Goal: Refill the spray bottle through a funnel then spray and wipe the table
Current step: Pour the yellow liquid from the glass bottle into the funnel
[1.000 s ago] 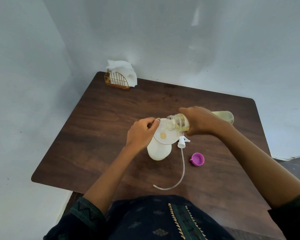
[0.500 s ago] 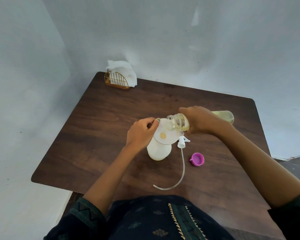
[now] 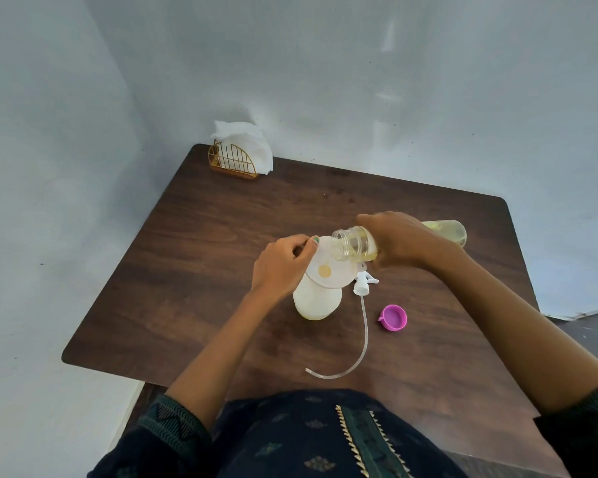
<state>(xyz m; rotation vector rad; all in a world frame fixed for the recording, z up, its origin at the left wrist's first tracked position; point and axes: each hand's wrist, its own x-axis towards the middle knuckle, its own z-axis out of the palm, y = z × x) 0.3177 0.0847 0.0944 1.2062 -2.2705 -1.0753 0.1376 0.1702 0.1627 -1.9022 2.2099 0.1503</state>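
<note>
A white spray bottle stands mid-table with a pale funnel seated in its neck; yellow liquid pools at the funnel's centre. My left hand pinches the funnel's left rim. My right hand grips a clear refill bottle of yellow liquid, tipped on its side with its open mouth over the funnel. The white spray head with its long clear tube lies on the table just right of the bottle.
A pink cap lies right of the tube. A gold wire holder with white paper napkins stands at the far left corner of the dark wooden table. Walls close in at the back and left.
The refill bottle has stayed tilted over the funnel, with barely any shift. Both hands keep their places.
</note>
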